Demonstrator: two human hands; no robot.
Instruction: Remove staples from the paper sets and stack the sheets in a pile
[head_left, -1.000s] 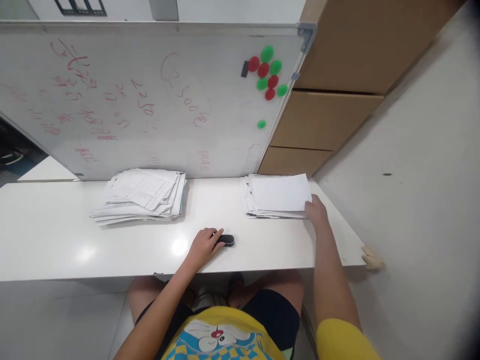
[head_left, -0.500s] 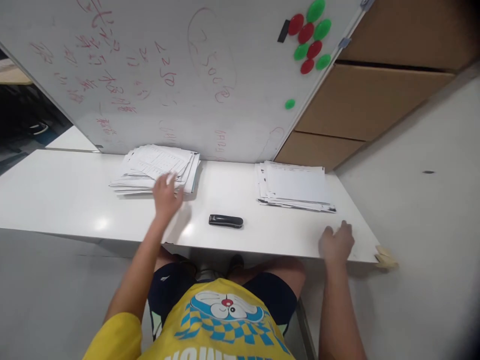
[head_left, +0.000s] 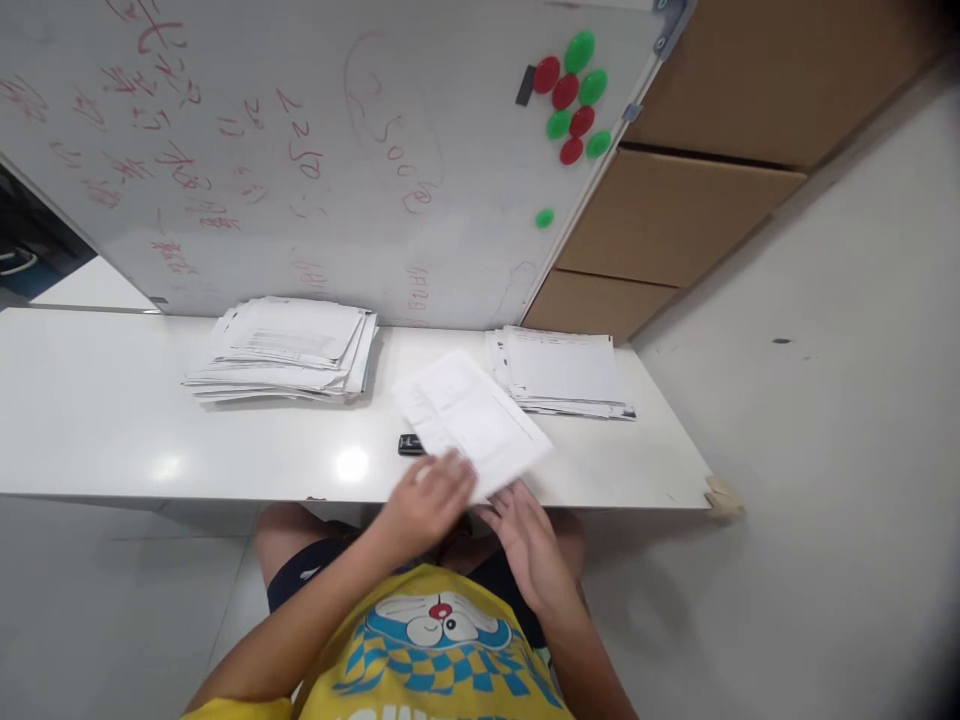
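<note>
My left hand [head_left: 429,497] and my right hand [head_left: 523,526] both grip the near edge of a few printed sheets of paper [head_left: 471,418], held tilted above the front of the white table [head_left: 112,440]. A black stapler [head_left: 409,445] lies on the table just under the sheets, mostly hidden by them. A messy pile of printed papers [head_left: 283,348] sits on the table to the left. A neater stack of papers [head_left: 561,372] lies to the right.
A large whiteboard [head_left: 315,160] with faint red writing leans behind the table, with red and green magnets [head_left: 571,98] at its upper right. Brown cardboard boxes [head_left: 675,210] stand behind it on the right. White floor lies to the right of the table.
My left hand went from the stapler to the left pile and came back with sheets. My right hand left the right stack and joined it at the table's front. The view shifted.
</note>
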